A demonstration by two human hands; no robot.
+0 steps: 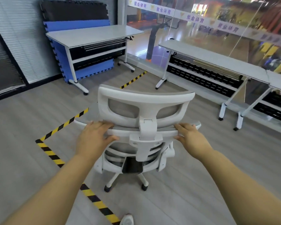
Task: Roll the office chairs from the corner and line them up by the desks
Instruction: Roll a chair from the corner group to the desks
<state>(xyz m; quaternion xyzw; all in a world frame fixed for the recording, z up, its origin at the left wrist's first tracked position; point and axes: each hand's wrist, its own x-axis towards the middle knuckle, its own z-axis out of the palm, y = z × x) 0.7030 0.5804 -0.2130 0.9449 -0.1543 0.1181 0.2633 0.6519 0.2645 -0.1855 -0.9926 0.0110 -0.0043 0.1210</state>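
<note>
Hands (94, 137) (191, 138) gripping white mesh-backed chair (144, 109); smooth grey floor (193, 184)

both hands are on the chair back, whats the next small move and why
Probably keep pushing the chair forward and ease it right, toward the long desk by the glass wall. The left hand and right hand both grip the top of the backrest, the floor ahead looks open, and the chair is not yet beside any desk.

chair (146, 101): matt white plastic, grey mesh | floor (201, 184): matt grey wood-look
</note>
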